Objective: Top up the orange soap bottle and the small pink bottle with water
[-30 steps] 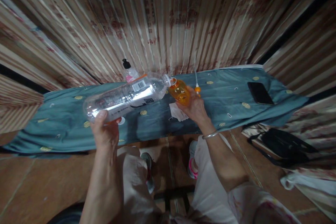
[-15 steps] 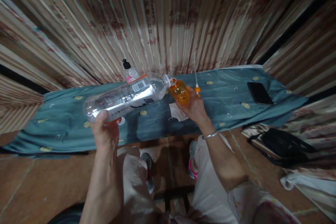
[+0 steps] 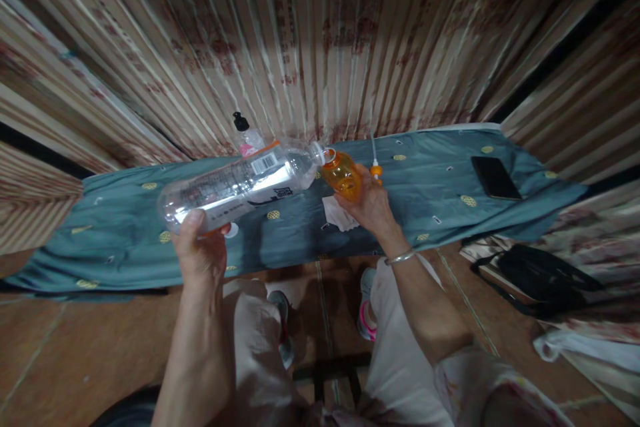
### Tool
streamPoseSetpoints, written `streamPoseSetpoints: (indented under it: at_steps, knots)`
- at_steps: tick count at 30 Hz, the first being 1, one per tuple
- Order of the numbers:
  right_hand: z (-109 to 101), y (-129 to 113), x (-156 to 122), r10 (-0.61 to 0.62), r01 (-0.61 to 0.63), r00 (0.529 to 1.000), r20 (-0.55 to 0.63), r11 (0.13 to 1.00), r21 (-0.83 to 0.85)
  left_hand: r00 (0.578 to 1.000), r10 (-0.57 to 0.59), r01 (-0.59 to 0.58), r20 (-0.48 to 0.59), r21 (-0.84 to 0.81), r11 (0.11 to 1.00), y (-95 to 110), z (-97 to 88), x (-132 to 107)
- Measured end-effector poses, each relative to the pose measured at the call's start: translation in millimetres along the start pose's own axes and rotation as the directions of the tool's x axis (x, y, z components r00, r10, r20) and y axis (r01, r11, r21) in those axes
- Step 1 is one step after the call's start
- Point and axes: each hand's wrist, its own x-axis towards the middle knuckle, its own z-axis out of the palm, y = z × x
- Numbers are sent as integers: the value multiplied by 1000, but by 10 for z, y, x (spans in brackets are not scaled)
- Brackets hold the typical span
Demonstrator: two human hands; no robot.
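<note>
Between the table's (image 3: pixel 425 193) edges, our left hand (image 3: pixel 201 252) grips a clear bottle (image 3: pixel 240 187), our right hand (image 3: pixel 373 205) an orange bottle (image 3: pixel 340 175); let's hold both aligned.

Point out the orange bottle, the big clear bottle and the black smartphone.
Orange bottle (image 3: pixel 341 175), head view: on its body.
Big clear bottle (image 3: pixel 245 189), head view: on its middle.
Black smartphone (image 3: pixel 496 178), head view: on its dark face.

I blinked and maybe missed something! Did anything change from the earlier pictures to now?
Nothing visibly moved, and nothing was taken hold of or let go. The left grip still holds the clear bottle slanted, its mouth at the opening of the orange container; the right grip still holds that container. The black phone stayed put.
</note>
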Motion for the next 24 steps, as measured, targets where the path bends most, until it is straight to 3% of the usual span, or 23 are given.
streamPoseSetpoints:
  at_steps: [24]
  knots:
    - [2,7,3,-18,18,1000,1,1000,-4,1000,9,-8,5,-41,999,-38,-42,36]
